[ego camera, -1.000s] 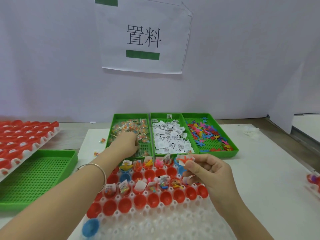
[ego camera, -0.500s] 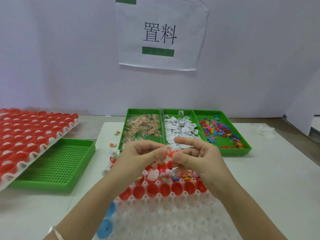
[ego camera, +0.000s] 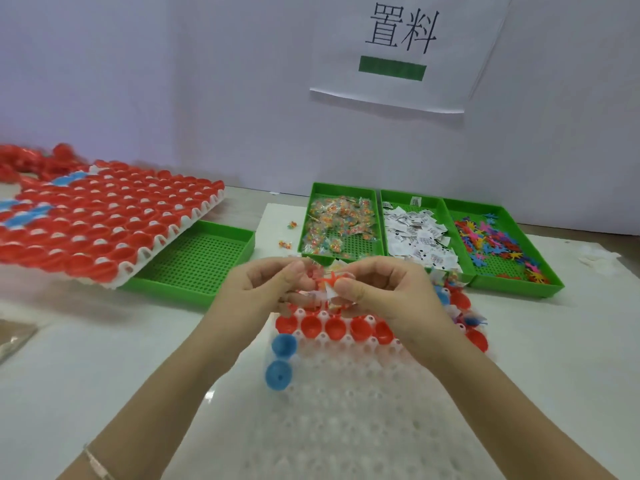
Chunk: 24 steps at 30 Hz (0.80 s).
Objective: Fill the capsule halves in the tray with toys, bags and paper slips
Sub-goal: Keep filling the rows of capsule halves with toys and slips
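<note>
Okay, both hands were up over the far end of the white capsule tray [ego camera: 346, 427]. The left hand [ego camera: 263, 289] and right hand [ego camera: 384, 292] were each curled, fingertips meeting on 1 small bundle [ego camera: 329, 287]: an orange toy [ego camera: 328, 279] on top and a paper slip [ego camera: 327, 294] under it. Motion blur made it unclear whether a bag was in there too.

The row of empty red capsule halves [ego camera: 334, 327] lay just below the bundle on the person's side, running left to right. The right hand's thumb sat over the middle of that row, so it looked the nearer one for a short drop down. 2 blue halves [ego camera: 282, 358] sat at the tray's left edge. Filled halves beyond were mostly hidden by the hands.

3 green bins stood behind: bags [ego camera: 341, 223], slips [ego camera: 415, 233], toys [ego camera: 498, 244].
</note>
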Motion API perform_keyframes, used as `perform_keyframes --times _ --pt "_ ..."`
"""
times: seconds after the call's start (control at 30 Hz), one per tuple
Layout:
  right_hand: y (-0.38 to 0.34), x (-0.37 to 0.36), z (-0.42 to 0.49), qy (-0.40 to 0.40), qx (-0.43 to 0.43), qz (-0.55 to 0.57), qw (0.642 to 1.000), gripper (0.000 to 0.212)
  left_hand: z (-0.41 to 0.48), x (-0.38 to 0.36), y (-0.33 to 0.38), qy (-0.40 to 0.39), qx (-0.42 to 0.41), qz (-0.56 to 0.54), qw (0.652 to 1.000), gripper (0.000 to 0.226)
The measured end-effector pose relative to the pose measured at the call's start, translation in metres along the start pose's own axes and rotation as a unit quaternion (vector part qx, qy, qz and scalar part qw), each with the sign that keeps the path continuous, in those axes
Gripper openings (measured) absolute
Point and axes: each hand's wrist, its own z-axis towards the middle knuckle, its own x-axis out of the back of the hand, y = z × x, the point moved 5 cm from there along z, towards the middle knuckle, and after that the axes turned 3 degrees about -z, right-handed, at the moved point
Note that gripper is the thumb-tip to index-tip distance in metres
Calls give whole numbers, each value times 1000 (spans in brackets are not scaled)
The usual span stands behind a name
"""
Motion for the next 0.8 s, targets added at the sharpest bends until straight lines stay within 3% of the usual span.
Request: perform_keyframes --times 0.07,0.13,0.33,0.47,0.8 --pt "6 -12 4 -17 -9 -25 1000 11 -13 29 -10 79 -23 90 993 13" --pt "15 -21 8 -35 -27 -76 996 13 -26 48 -25 108 -13 190 976 24" --pt "38 -47 11 -110 -25 -286 951 13 -39 46 -55 68 2 302 951 38" --pt "37 -56 14 -153 5 -398 905 13 -39 42 -61 69 -9 303 950 47" --pt "25 -68 23 -252 15 -516 818 14 -36 42 -64 41 -23 308 950 48"
